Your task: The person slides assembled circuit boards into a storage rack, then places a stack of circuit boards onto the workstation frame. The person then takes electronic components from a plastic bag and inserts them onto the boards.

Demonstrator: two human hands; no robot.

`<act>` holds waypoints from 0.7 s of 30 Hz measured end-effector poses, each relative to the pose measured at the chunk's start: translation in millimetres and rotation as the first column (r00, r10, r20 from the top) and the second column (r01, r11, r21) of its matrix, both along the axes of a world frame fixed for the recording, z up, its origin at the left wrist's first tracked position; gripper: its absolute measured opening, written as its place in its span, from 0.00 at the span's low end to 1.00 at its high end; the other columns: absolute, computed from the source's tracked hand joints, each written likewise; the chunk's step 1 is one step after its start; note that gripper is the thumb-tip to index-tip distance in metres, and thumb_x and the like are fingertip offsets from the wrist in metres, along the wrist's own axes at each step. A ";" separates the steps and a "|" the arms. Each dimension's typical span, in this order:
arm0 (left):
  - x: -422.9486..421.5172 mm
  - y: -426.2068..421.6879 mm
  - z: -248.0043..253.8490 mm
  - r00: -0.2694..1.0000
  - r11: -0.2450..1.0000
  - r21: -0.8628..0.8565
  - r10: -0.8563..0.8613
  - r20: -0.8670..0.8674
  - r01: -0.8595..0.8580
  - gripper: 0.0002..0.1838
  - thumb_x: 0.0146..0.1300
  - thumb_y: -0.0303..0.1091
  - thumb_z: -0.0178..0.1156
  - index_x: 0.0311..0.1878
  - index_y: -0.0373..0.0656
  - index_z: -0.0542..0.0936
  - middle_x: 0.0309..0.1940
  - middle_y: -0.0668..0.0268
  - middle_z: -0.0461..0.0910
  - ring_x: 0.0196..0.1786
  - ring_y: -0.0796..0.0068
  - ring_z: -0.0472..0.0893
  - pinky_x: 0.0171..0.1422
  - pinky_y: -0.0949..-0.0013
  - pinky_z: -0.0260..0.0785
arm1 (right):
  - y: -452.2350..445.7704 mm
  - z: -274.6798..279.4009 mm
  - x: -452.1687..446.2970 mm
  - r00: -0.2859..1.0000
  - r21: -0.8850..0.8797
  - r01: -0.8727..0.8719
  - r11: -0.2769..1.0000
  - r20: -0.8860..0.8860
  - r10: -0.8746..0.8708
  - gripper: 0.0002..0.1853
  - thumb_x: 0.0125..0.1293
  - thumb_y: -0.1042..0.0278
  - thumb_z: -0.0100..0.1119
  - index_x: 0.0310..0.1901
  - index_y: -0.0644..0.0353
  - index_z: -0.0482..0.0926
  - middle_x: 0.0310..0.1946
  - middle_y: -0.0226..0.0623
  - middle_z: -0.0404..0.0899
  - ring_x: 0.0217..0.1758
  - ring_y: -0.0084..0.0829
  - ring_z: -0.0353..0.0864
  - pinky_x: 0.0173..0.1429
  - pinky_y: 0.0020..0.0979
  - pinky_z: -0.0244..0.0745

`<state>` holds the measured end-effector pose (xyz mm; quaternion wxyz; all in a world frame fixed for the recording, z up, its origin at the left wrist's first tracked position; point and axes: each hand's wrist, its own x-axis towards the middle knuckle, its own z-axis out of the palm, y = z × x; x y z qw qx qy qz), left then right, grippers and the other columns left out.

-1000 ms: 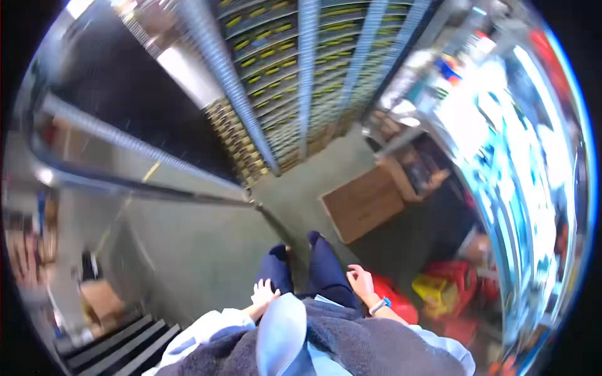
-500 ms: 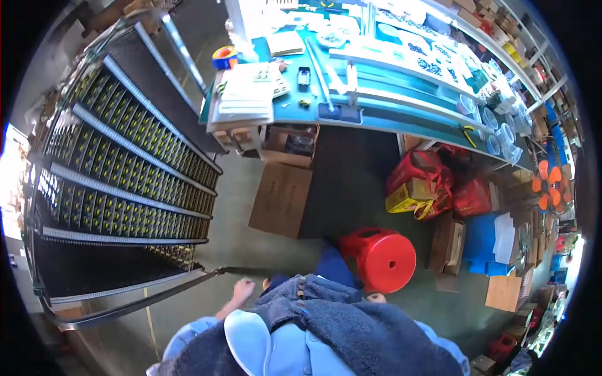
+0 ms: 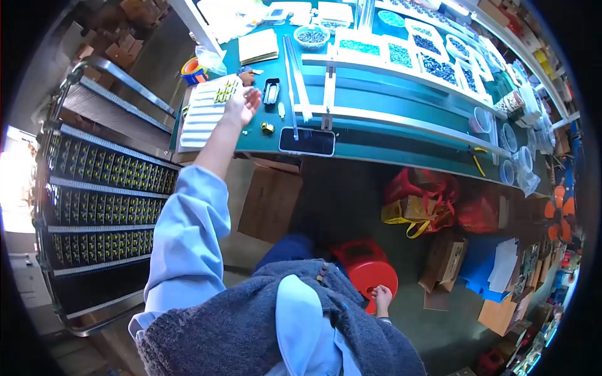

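My left hand reaches out over the workbench, its fingers spread and nothing visible in them. Just beside it lies a white ridged tray with several small yellow-green parts at its upper right. To the right of this hand are a small black case, a small yellow-and-black part and a phone-like dark slab at the bench edge. Down by my side, my right hand has its fingers curled and appears to hold nothing. It hangs near the red stool.
A wheeled rack with several shelves of yellow-green parts stands left. Tubs of small dark parts sit on the bench behind a metal rail. Cardboard and red bags lie below. An orange fan is at right.
I have come closer to the bench, and the rack now sits further left. My left hand has risen from my side to the tray. My right hand stays low by the stool.
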<state>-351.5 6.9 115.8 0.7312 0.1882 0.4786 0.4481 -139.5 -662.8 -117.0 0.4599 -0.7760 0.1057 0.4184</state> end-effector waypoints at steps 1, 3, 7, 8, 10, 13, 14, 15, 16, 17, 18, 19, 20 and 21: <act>9.3 28.5 -5.2 0.999 0.998 -0.036 0.051 0.018 -0.050 0.07 0.59 0.31 0.49 0.36 0.37 0.72 0.31 0.62 0.75 0.35 0.69 0.77 0.37 0.72 0.73 | 12.4 3.4 5.5 1.000 0.001 0.005 1.000 0.003 -0.005 0.10 0.60 0.74 0.50 0.43 0.67 0.70 0.26 0.38 0.76 0.23 0.24 0.76 0.24 0.21 0.71; 24.2 90.7 -22.1 0.996 0.990 -0.110 0.085 0.013 -0.083 0.08 0.60 0.31 0.48 0.36 0.37 0.71 0.30 0.62 0.74 0.35 0.67 0.76 0.38 0.69 0.73 | 39.7 5.9 11.9 1.000 -0.002 0.019 1.000 0.008 -0.019 0.11 0.59 0.73 0.52 0.42 0.68 0.71 0.27 0.39 0.77 0.25 0.25 0.77 0.27 0.22 0.72; 56.0 191.2 -71.8 0.976 0.959 -0.185 0.217 -0.006 -0.214 0.11 0.61 0.34 0.47 0.43 0.36 0.70 0.38 0.60 0.74 0.40 0.67 0.76 0.42 0.69 0.72 | 81.0 -7.7 25.1 0.973 -0.089 -0.119 0.989 0.188 0.134 0.12 0.58 0.73 0.54 0.41 0.71 0.72 0.32 0.40 0.77 0.31 0.26 0.78 0.37 0.23 0.74; 59.7 208.9 -84.2 0.973 0.953 -0.201 0.229 -0.010 -0.226 0.11 0.61 0.34 0.48 0.41 0.36 0.69 0.38 0.60 0.73 0.39 0.67 0.76 0.43 0.68 0.72 | 92.1 -7.8 25.3 0.976 -0.101 -0.126 0.987 0.167 0.141 0.12 0.58 0.73 0.55 0.41 0.71 0.72 0.33 0.41 0.77 0.33 0.26 0.77 0.39 0.24 0.73; 68.6 234.6 -103.2 0.953 0.929 -0.216 0.302 -0.021 -0.300 0.15 0.61 0.35 0.49 0.46 0.35 0.67 0.42 0.60 0.71 0.44 0.66 0.74 0.48 0.67 0.71 | 113.9 -9.1 30.3 0.987 -0.076 -0.141 0.987 0.062 0.146 0.13 0.57 0.74 0.55 0.42 0.71 0.72 0.34 0.40 0.77 0.36 0.25 0.77 0.41 0.23 0.72; 80.8 261.6 -112.1 0.941 0.901 -0.273 0.320 -0.108 -0.338 0.19 0.61 0.36 0.50 0.52 0.36 0.66 0.44 0.60 0.70 0.47 0.66 0.73 0.51 0.67 0.70 | 151.8 -2.1 36.4 0.995 0.081 0.030 0.996 -0.094 -0.022 0.13 0.57 0.73 0.55 0.43 0.71 0.71 0.34 0.40 0.77 0.36 0.24 0.76 0.41 0.22 0.72; 85.6 268.0 -115.0 0.931 0.887 -0.285 0.332 -0.153 -0.363 0.21 0.61 0.37 0.50 0.54 0.36 0.65 0.46 0.60 0.70 0.49 0.65 0.72 0.54 0.67 0.68 | 165.9 3.7 40.9 0.997 0.026 -0.032 0.999 -0.071 0.034 0.13 0.59 0.72 0.55 0.44 0.70 0.71 0.33 0.39 0.77 0.34 0.23 0.76 0.40 0.22 0.72; 87.1 274.7 -121.2 0.921 0.881 -0.275 0.350 -0.169 -0.385 0.21 0.61 0.37 0.51 0.54 0.36 0.65 0.46 0.60 0.70 0.49 0.66 0.72 0.54 0.67 0.67 | 176.8 4.4 46.5 0.996 0.006 -0.062 0.998 -0.060 0.062 0.13 0.59 0.72 0.54 0.44 0.70 0.71 0.32 0.38 0.77 0.33 0.23 0.76 0.38 0.21 0.72; 87.9 280.7 -126.6 0.912 0.875 -0.265 0.367 -0.181 -0.405 0.21 0.61 0.38 0.51 0.54 0.36 0.65 0.46 0.60 0.70 0.49 0.66 0.72 0.55 0.67 0.67 | 186.5 5.2 52.5 0.995 -0.013 -0.091 0.996 -0.046 0.090 0.13 0.59 0.72 0.54 0.44 0.69 0.71 0.31 0.37 0.77 0.32 0.22 0.76 0.37 0.21 0.72; 88.5 284.2 -132.4 0.902 0.868 -0.256 0.386 -0.193 -0.426 0.21 0.61 0.38 0.51 0.53 0.36 0.65 0.46 0.60 0.70 0.49 0.66 0.72 0.55 0.67 0.66 | 193.6 7.5 58.9 0.992 -0.034 -0.123 0.992 -0.031 0.122 0.13 0.59 0.72 0.54 0.45 0.69 0.71 0.30 0.36 0.77 0.31 0.22 0.76 0.36 0.20 0.72; 91.7 286.9 -133.9 0.883 0.838 -0.281 0.432 -0.183 -0.468 0.21 0.60 0.39 0.53 0.53 0.37 0.66 0.45 0.62 0.71 0.49 0.67 0.72 0.56 0.67 0.66 | 196.1 7.2 66.2 0.991 -0.041 -0.129 0.991 -0.036 0.128 0.13 0.59 0.72 0.54 0.45 0.68 0.71 0.30 0.35 0.77 0.30 0.21 0.75 0.35 0.19 0.71; 92.7 286.2 -134.3 0.882 0.838 -0.282 0.423 -0.205 -0.468 0.21 0.60 0.40 0.53 0.52 0.37 0.67 0.45 0.62 0.71 0.49 0.68 0.72 0.55 0.67 0.66 | 199.7 6.1 75.1 0.990 -0.043 -0.137 0.990 -0.040 0.136 0.13 0.59 0.72 0.54 0.45 0.68 0.70 0.29 0.35 0.77 0.29 0.21 0.75 0.34 0.19 0.71; 94.5 285.6 -133.0 0.882 0.840 -0.280 0.413 -0.225 -0.465 0.21 0.59 0.40 0.53 0.52 0.38 0.67 0.45 0.62 0.72 0.48 0.68 0.73 0.55 0.68 0.66 | 203.9 4.6 82.7 0.989 -0.041 -0.142 0.989 -0.042 0.141 0.13 0.59 0.72 0.54 0.45 0.67 0.70 0.28 0.34 0.77 0.28 0.20 0.75 0.33 0.18 0.70; 95.8 287.7 -133.7 0.884 0.844 -0.277 0.400 -0.243 -0.459 0.21 0.59 0.41 0.54 0.51 0.38 0.68 0.44 0.62 0.72 0.48 0.68 0.73 0.55 0.68 0.66 | 207.8 5.4 90.1 0.991 -0.049 -0.125 0.991 -0.048 0.123 0.13 0.59 0.73 0.54 0.45 0.67 0.71 0.28 0.34 0.77 0.28 0.19 0.74 0.32 0.18 0.70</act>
